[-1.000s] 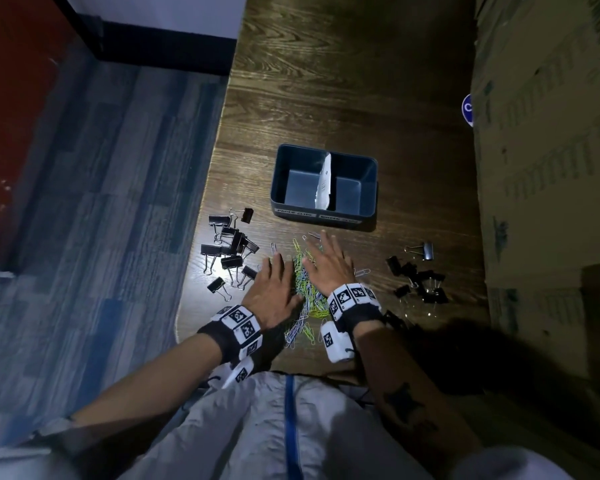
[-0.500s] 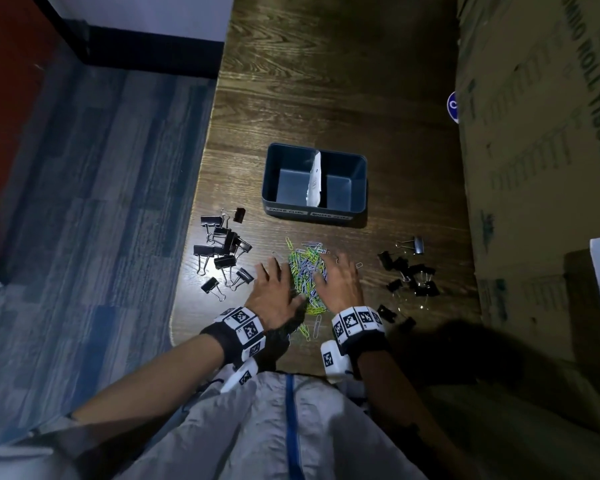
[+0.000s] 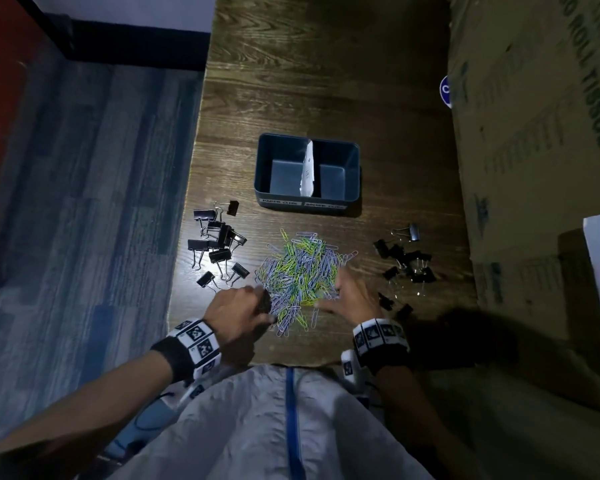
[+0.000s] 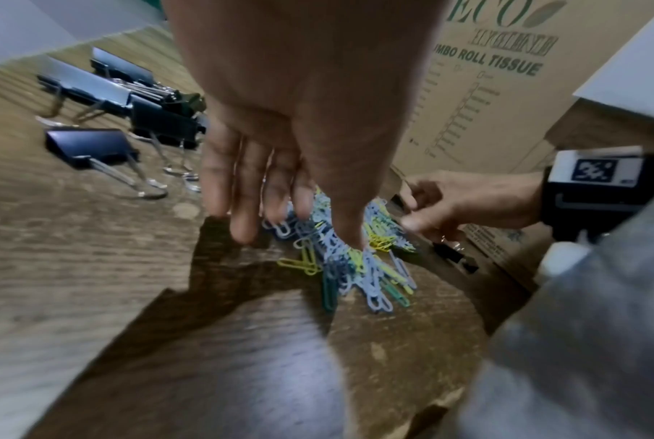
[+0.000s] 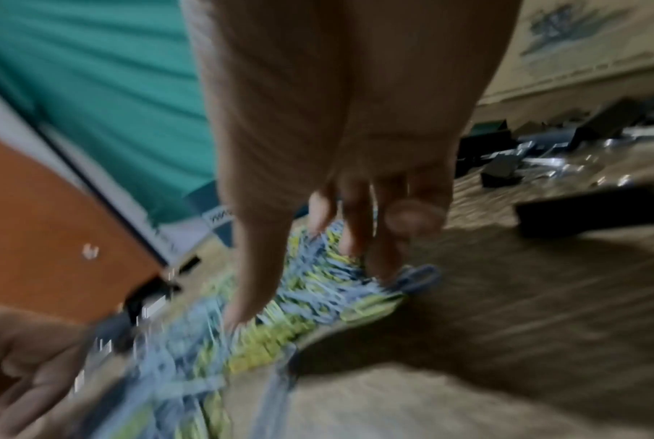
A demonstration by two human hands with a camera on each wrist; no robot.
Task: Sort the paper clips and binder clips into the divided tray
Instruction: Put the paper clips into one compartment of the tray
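A heap of green, yellow and pale blue paper clips (image 3: pixel 298 271) lies on the wooden table (image 3: pixel 326 81), just in front of the dark blue tray (image 3: pixel 305 197). A white divider (image 3: pixel 307 168) splits the tray into two compartments, both with bare floors. Black binder clips lie in a left group (image 3: pixel 219 244) and a right group (image 3: pixel 406 261). My left hand (image 3: pixel 257 299) touches the heap's left near side with straight fingers (image 4: pixel 243 225). My right hand (image 3: pixel 340 292) flanks the heap's right near side, fingers extended onto the clips (image 5: pixel 355 237). Neither hand holds anything.
A tall cardboard box (image 3: pixel 534 133) walls off the table's right side, close to the right binder clips. The table's left edge (image 3: pixel 187 209) drops to blue flooring just beyond the left binder clips. My torso is at the near edge.
Both hands have slid back toward me and apart, uncovering the paper clips. The clips now sit in a tighter heap between the hands.
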